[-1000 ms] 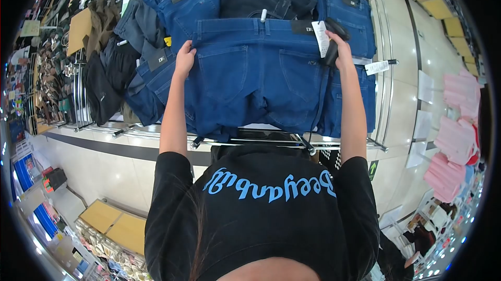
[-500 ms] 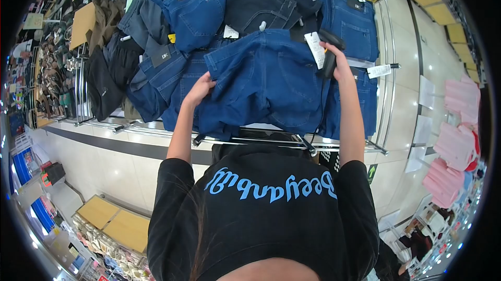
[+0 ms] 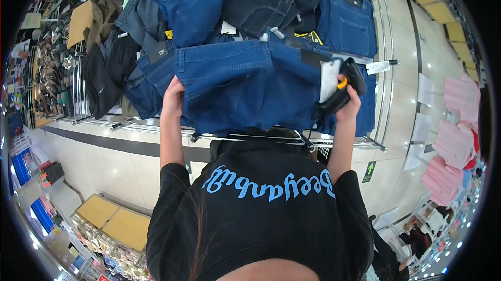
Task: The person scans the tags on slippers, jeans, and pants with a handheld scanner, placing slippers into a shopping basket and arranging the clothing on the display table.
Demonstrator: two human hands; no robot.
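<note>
A pair of blue jeans [image 3: 229, 85] is stretched between my hands, its waistband side away from me. My left hand [image 3: 174, 97] is closed on the left edge of the jeans. My right hand [image 3: 348, 106] is wrapped round a black handheld barcode scanner [image 3: 353, 75] with an orange-yellow trigger. Next to the scanner a white hang tag [image 3: 329, 80] shows at the right end of the jeans, near a dark waistband patch [image 3: 312, 58]. Whether my right fingers also pinch the denim or the tag, I cannot tell.
Folded blue jeans [image 3: 345, 20], black jeans [image 3: 261, 7] and dark trousers [image 3: 102, 85] lie on a chrome display rack [image 3: 383, 72]. The rack's front rail [image 3: 245, 136] runs close to my body. Pink clothes [image 3: 449, 140] hang at the right.
Both hands and the jeans have come nearer to me. My left hand moved left, and my right hand lowered with the scanner. The scanner and tag have turned.
</note>
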